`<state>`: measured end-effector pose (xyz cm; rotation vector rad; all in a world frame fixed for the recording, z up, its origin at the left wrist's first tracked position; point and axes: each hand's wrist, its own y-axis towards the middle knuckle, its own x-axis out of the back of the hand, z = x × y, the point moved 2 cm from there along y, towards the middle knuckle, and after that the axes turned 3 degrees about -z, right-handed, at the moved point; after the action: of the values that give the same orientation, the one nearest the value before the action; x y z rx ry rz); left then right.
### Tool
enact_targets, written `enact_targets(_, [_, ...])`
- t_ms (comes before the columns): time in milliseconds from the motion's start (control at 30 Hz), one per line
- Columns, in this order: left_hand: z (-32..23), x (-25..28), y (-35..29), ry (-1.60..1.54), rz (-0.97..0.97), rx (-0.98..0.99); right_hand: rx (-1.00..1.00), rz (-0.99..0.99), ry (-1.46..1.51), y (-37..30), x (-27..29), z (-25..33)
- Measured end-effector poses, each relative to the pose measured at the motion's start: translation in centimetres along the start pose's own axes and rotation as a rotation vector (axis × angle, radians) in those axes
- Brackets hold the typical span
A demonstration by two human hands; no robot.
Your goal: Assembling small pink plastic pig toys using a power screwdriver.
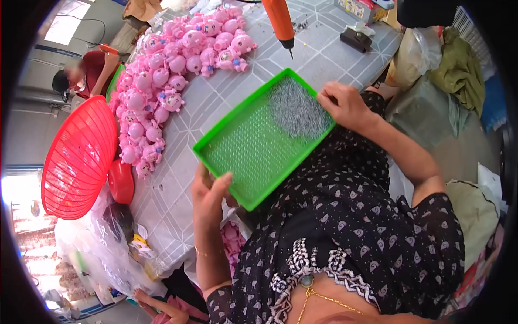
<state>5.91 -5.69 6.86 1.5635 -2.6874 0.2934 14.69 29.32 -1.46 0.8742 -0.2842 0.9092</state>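
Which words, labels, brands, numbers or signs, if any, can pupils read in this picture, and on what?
None can be read.
Box at the table's far edge: print too small and blurred.
Green tray: no lettering visible.
Orange tool: none legible.

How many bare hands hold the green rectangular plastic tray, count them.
2: left hand at the left end of the tray, right hand at its right end.

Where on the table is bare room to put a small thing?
Bare tablecloth shows between the pink toys and the green tray, and between that tray and the black object. Crowded: the far left, under the toys, and the tray's end by the right hand, heaped with grey pieces.
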Motion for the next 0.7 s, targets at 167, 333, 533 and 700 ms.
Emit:
enact_targets(167, [1.2, 0.9, 1.4, -0.058, 0.057, 0.029, 0.008, 0.043, -0.002, 0.9, -0.3, -0.4])
enact_targets(333, [1.6, -2.8, 4.4, -0.020, 0.092, 0.069, -0.041, 0.099, -0.160, 3.4, -0.7, -5.3])
enact_targets(533, [5.3, -4.7, 9.1, -0.141, 0.116, 0.073, -0.022, 0.065, -0.371, 6.3, 0.7, -9.0])
enact_targets(700, [5.2, -5.3, 9.2, -0.188, 0.077, 0.127, -0.087, 0.058, -0.434, 7.0, 0.9, -11.1])
